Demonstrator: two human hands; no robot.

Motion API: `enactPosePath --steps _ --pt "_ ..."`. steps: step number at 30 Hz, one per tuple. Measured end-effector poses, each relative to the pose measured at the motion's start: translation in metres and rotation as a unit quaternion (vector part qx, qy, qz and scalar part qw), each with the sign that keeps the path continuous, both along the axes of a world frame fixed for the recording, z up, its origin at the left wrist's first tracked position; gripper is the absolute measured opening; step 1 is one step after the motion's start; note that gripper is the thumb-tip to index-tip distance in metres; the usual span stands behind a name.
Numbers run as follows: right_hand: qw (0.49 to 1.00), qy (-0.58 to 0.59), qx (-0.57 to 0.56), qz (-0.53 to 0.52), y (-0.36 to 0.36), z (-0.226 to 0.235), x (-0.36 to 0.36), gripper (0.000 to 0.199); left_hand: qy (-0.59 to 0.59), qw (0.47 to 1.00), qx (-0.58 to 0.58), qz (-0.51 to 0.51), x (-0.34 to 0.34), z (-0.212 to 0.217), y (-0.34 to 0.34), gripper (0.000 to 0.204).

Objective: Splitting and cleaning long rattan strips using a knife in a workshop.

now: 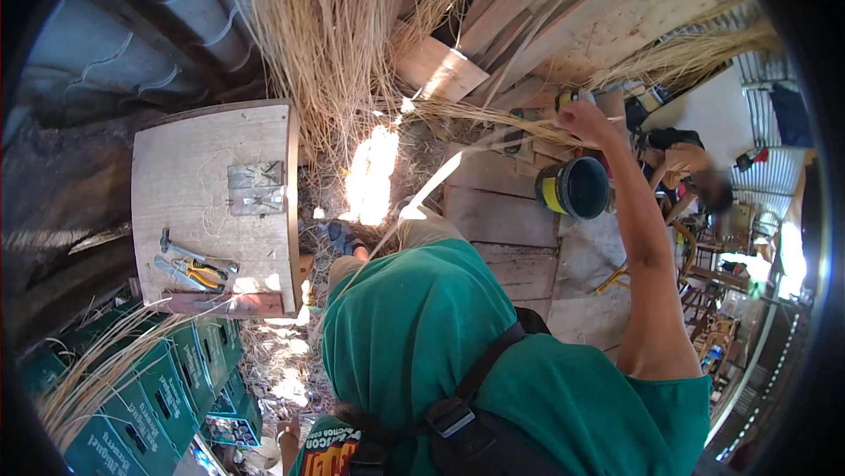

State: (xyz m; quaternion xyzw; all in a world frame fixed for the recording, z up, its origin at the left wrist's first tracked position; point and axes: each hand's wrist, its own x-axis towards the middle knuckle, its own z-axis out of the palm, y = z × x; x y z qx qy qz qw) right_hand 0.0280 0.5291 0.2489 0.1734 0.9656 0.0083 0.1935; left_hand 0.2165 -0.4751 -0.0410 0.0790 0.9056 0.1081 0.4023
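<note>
My right arm reaches out to the upper right. My right hand is closed in a fist at the end of a long, pale cane strip. The strip runs from there across my lap toward my left side. Close behind that hand lies a bundle of thin cane strands, with a small yellow-and-black object beside it. Just below stands a dark bucket with a yellow label. Low at the lower edge, mostly hidden by my green shirt, my left hand hangs by my side; its fingers are too small and covered to read.
At the left, a wooden worktable bears a metal plate, a hammer and pliers. Green crates stand below it. Tall cane bundles and boards lean ahead. Another person works at the right near chair frames.
</note>
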Motion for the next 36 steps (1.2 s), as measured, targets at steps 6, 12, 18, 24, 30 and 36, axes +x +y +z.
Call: enactPosePath --steps 6,12,18,24,30,36 --pt "0.835 0.235 -0.496 -0.037 -0.132 0.033 -0.096 0.020 0.012 0.988 0.153 0.028 -0.155 0.149 0.211 0.036" --pt "0.881 0.126 -0.407 0.205 -0.230 0.141 -0.147 0.027 0.268 0.840 0.459 0.107 -0.300 0.301 0.438 0.033" --pt "0.800 0.242 -0.343 0.428 -0.230 0.157 -0.208 0.027 0.113 0.740 0.644 0.159 -0.369 0.356 0.525 0.026" --pt "0.819 0.309 -0.458 0.156 -0.060 0.136 -0.234 0.015 0.086 0.627 0.722 0.281 -0.426 0.426 0.482 0.019" --pt "0.743 0.648 -0.164 -0.037 0.101 0.059 -0.233 0.017 0.115 0.472 0.853 0.191 -0.464 0.487 0.450 0.018" --pt "0.644 0.607 -0.456 -0.089 0.089 0.123 -0.308 0.026 0.145 0.580 0.789 0.139 -0.462 0.528 0.550 0.020"
